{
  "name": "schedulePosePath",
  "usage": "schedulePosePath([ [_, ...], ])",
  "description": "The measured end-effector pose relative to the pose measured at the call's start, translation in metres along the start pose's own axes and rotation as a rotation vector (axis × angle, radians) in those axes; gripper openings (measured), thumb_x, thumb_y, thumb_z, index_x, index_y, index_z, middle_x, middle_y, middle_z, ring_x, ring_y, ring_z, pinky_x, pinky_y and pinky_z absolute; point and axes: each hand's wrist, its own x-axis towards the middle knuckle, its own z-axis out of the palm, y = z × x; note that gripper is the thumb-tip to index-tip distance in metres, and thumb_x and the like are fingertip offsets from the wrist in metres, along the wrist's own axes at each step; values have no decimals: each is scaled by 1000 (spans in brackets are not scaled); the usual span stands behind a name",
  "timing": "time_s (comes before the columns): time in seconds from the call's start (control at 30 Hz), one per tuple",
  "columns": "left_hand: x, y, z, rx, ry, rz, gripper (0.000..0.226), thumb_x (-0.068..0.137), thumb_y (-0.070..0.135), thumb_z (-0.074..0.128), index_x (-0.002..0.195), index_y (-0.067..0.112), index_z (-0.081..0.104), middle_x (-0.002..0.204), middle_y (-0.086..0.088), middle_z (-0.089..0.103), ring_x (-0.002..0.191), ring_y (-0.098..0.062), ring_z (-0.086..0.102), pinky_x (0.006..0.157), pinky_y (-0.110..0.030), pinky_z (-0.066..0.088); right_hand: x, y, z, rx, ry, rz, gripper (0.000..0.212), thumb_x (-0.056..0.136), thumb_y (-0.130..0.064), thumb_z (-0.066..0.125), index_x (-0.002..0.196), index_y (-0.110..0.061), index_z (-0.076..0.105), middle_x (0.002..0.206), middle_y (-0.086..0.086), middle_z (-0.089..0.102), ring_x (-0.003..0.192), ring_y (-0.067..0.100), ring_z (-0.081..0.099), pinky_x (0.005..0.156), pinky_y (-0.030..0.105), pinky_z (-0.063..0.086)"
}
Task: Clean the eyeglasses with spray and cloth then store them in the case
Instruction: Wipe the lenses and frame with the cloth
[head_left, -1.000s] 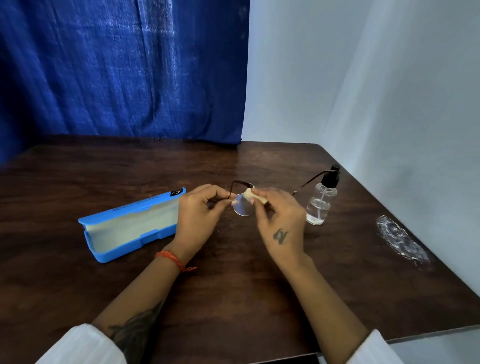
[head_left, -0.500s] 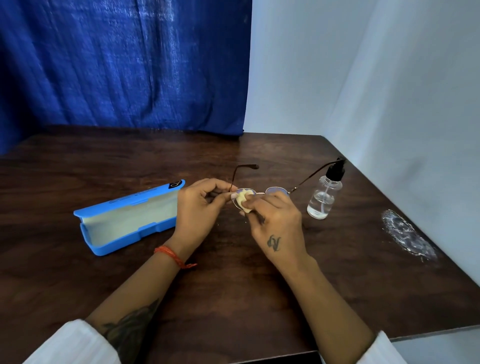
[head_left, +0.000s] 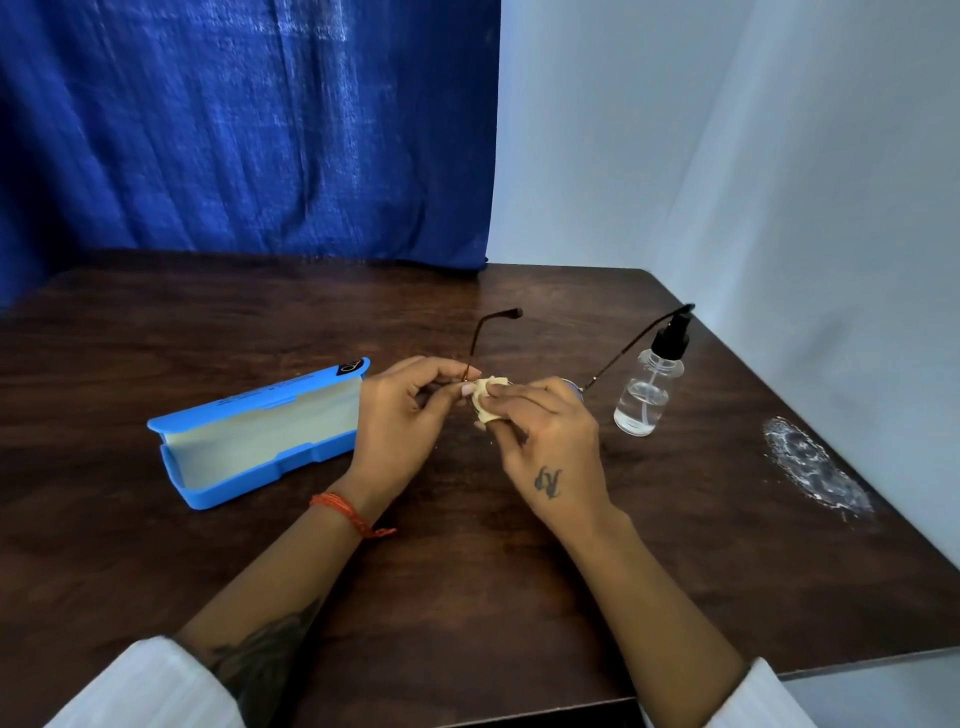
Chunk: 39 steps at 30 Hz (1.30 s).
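Both temples of the eyeglasses (head_left: 493, 332) point away, so the lenses face the wiper. The left hand (head_left: 400, 415) pinches the frame's corner, steadying it above the table (head_left: 467, 597); the right hand (head_left: 550, 431) squeezes the cream cloth (head_left: 485, 397) round one lens. The open blue case (head_left: 260, 431) waits left, the spray bottle (head_left: 649, 389) right.

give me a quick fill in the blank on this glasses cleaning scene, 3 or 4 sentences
1. The right hand presses a small cream ____ against a lens of the glasses.
2. The blue case lies on the table with its lid ____.
3. The spray bottle holds a ____ liquid.
4. The left hand wears an ____ thread at the wrist.

Missing words: cloth; open; clear; orange
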Motion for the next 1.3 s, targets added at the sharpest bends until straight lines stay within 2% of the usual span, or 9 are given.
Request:
schedulePosePath([
  [0.1, 1, 0, 0, 25, 3, 25, 26, 77, 1, 69, 92, 21, 67, 86, 9, 66, 86, -2, 62, 74, -9, 47, -2, -2, -1, -59, 39, 9, 22, 63, -3, 83, 82, -6, 74, 82, 4, 73, 77, 23, 63, 78, 19, 43],
  [0.33, 0, 0, 0, 15, 35, 21, 18, 77, 0, 69, 90, 12, 70, 84, 3, 66, 81, 3, 62, 70, -6, 46, -1, -2, 5, -113, -28, -26, 29, 74, -3, 73, 103, -2, 70, 107, 10, 69, 92, 19, 51, 88, 22, 41],
  [0.53, -1, -1, 0, 25, 13, 33, 23, 77, 2, 68, 91, 20, 68, 85, 5, 67, 82, -6, 64, 72, -14, 51, -1, 0, 0, 40, 33, -37, 23, 64, 8, 77, 82, -5, 75, 88, 4, 74, 79, 22, 62, 77, 21, 47],
  [0.67, -1, -2, -1, 59, 7, 70, 20, 78, 3, 68, 92, 18, 69, 86, 4, 67, 84, -4, 63, 74, -12, 49, -4, 1, 0, -51, 83, -33, 16, 64, 2, 78, 77, -6, 73, 79, 3, 72, 75, 23, 63, 79, 23, 45],
  [0.8, 0, -2, -2, 80, 30, 74, 15, 77, 2, 69, 88, 12, 71, 84, 7, 66, 82, 6, 60, 73, -6, 44, -4, -2, 2, -144, 65, -24, 20, 74, -9, 70, 93, -3, 71, 95, 8, 71, 87, 19, 51, 84, 25, 43],
  [0.93, -1, -1, -2, 83, 29, 74, 15, 78, 3, 68, 90, 11, 71, 84, 6, 66, 82, 3, 61, 73, -8, 46, -2, -4, 7, -156, -57, -56, 29, 82, -10, 57, 108, 0, 68, 111, 11, 67, 94, 18, 47, 90, 23, 39],
  [1.13, -2, 1, -1, 38, 30, 67, 22, 77, 2, 69, 92, 18, 69, 85, 7, 67, 83, -7, 64, 73, -11, 49, 0, -1, -1, 62, 19, -28, 23, 66, 9, 70, 84, -5, 74, 91, 4, 73, 83, 24, 65, 82, 21, 46],
  [1.23, -3, 1, -1, 53, 22, 83, 25, 77, 2, 69, 93, 21, 67, 86, 7, 67, 84, -5, 63, 74, -12, 49, 0, -1, -2, 46, 75, -34, 21, 62, 12, 70, 74, -5, 72, 81, 3, 73, 77, 23, 64, 77, 22, 48],
  [1.3, -2, -1, -2, 70, 28, 87, 25, 77, 2, 69, 94, 20, 68, 86, 8, 66, 84, -1, 63, 74, -12, 48, -1, -1, -2, -26, 101, -32, 18, 64, 7, 71, 77, -5, 72, 81, 3, 72, 79, 21, 61, 79, 24, 47],
])
